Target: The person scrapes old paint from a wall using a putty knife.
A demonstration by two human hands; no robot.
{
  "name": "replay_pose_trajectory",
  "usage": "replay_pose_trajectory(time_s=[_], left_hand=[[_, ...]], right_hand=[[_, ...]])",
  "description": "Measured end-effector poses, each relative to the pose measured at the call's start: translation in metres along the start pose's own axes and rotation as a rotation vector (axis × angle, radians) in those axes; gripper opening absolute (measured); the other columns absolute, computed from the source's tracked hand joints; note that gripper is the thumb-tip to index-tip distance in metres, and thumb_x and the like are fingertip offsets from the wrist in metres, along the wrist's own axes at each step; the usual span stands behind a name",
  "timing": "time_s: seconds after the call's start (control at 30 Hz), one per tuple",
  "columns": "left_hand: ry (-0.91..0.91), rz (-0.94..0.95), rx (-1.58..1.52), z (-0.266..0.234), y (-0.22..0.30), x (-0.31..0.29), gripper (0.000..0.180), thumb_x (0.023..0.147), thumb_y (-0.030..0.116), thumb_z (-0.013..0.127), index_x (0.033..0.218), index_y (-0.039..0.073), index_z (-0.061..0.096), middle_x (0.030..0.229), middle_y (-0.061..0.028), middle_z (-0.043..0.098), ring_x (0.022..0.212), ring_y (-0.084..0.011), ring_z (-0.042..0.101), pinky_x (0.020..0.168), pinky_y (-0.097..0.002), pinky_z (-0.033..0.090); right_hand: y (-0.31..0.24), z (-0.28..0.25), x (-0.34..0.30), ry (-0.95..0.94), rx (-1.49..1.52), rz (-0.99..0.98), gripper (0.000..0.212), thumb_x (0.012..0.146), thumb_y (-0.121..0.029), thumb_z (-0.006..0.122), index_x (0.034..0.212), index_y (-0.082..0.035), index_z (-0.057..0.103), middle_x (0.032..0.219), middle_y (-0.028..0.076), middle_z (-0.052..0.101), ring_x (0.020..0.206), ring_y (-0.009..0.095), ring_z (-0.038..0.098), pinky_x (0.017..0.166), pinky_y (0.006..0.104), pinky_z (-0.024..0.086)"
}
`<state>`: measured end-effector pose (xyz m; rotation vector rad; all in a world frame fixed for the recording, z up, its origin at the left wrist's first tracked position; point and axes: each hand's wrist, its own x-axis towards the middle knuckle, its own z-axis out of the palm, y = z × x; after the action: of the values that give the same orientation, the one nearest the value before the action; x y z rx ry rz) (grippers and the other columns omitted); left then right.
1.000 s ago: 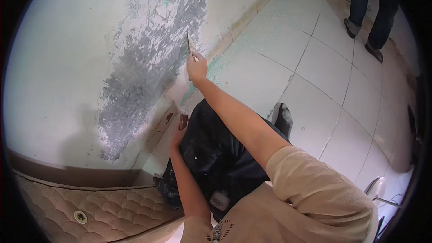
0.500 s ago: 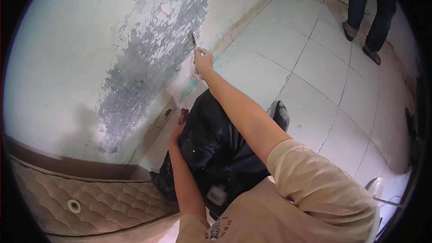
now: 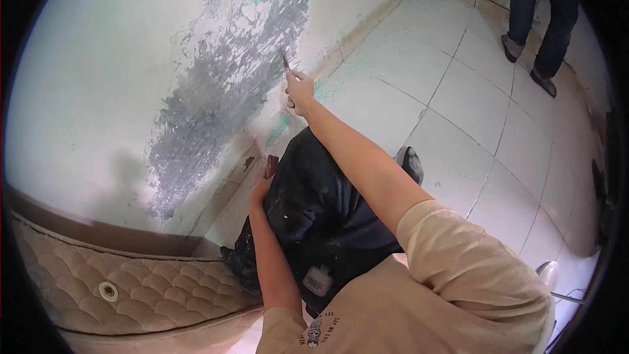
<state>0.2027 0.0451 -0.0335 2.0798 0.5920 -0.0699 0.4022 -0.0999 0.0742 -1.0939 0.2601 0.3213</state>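
My right hand point(image 3: 300, 90) is closed round a scraper point(image 3: 285, 61) with a thin, narrow blade, which reaches the right edge of a rough grey scraped patch point(image 3: 209, 95) on the pale wall point(image 3: 105, 65). White streaks and bits of green show in the patch. Lower down, my left hand point(image 3: 261, 187) is beside my black-clad knee, close to the foot of the wall. It is closed on a reddish-brown block-like thing point(image 3: 271, 166); my leg partly hides this hand and its fingers.
A quilted beige mattress point(image 3: 151, 292) lies at the lower left against the wall. White floor tiles point(image 3: 452, 137) with dusty debris spread to the right. Another person in jeans point(image 3: 553, 26) stands at the far right. A tiled skirting point(image 3: 354, 46) runs along the wall's base.
The scraper blade is seen more edge-on, and my right hand has shifted very slightly. More of the reddish-brown thing in my left hand shows. The whole view has moved a little.
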Motion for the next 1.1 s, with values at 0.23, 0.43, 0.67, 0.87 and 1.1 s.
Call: replay_pose_trajectory(time_s=[0.23, 0.43, 0.67, 0.87, 1.1], left_hand=[[-0.049, 0.047, 0.012, -0.003, -0.015, 0.003, 0.051, 0.073, 0.037, 0.064, 0.113, 0.006, 0.055, 0.098, -0.0091, 0.061, 0.091, -0.019, 0.056, 0.081, -0.0326, 0.041], [-0.03, -0.024, 0.059, 0.004, 0.013, -0.003, 0.047, 0.074, 0.034, 0.064, 0.109, 0.004, 0.057, 0.095, -0.0079, 0.062, 0.088, -0.0176, 0.057, 0.079, -0.0319, 0.042], [0.007, 0.006, 0.046, 0.001, 0.009, -0.007, 0.05, 0.073, 0.036, 0.064, 0.111, 0.006, 0.056, 0.098, -0.0095, 0.061, 0.091, -0.0195, 0.056, 0.081, -0.0329, 0.041], [-0.039, 0.043, -0.044, -0.002, -0.009, -0.001, 0.05, 0.072, 0.033, 0.065, 0.113, 0.006, 0.055, 0.1, -0.0098, 0.061, 0.093, -0.0183, 0.056, 0.082, -0.0323, 0.041], [0.018, 0.054, -0.069, 0.0, 0.0, -0.004, 0.049, 0.073, 0.031, 0.064, 0.112, 0.004, 0.055, 0.099, -0.0085, 0.061, 0.091, -0.0173, 0.056, 0.08, -0.0313, 0.042]], right_hand=[[0.009, -0.002, 0.008, 0.073, -0.352, -0.296, 0.033, 0.079, -0.026, 0.053, 0.107, -0.01, 0.059, 0.106, 0.019, 0.058, 0.09, 0.034, 0.058, 0.07, 0.0396, 0.05], [0.005, -0.014, 0.021, 0.149, -0.423, -0.383, 0.032, 0.08, -0.026, 0.053, 0.106, -0.008, 0.059, 0.094, 0.018, 0.061, 0.084, 0.034, 0.059, 0.068, 0.0395, 0.05], [0.0, -0.011, 0.005, 0.054, 0.043, 0.035, 0.031, 0.08, -0.025, 0.055, 0.107, -0.011, 0.059, 0.081, 0.016, 0.06, 0.059, 0.025, 0.058, 0.041, 0.0359, 0.046], [0.003, 0.0, 0.004, 0.119, -0.179, -0.186, 0.036, 0.081, -0.029, 0.056, 0.11, -0.009, 0.058, 0.07, 0.011, 0.058, 0.048, 0.018, 0.053, 0.039, 0.0312, 0.046], [-0.002, -0.002, 0.006, 0.092, -0.024, -0.027, 0.033, 0.08, -0.027, 0.054, 0.11, -0.013, 0.058, 0.102, 0.017, 0.057, 0.074, 0.028, 0.06, 0.051, 0.0375, 0.054]])
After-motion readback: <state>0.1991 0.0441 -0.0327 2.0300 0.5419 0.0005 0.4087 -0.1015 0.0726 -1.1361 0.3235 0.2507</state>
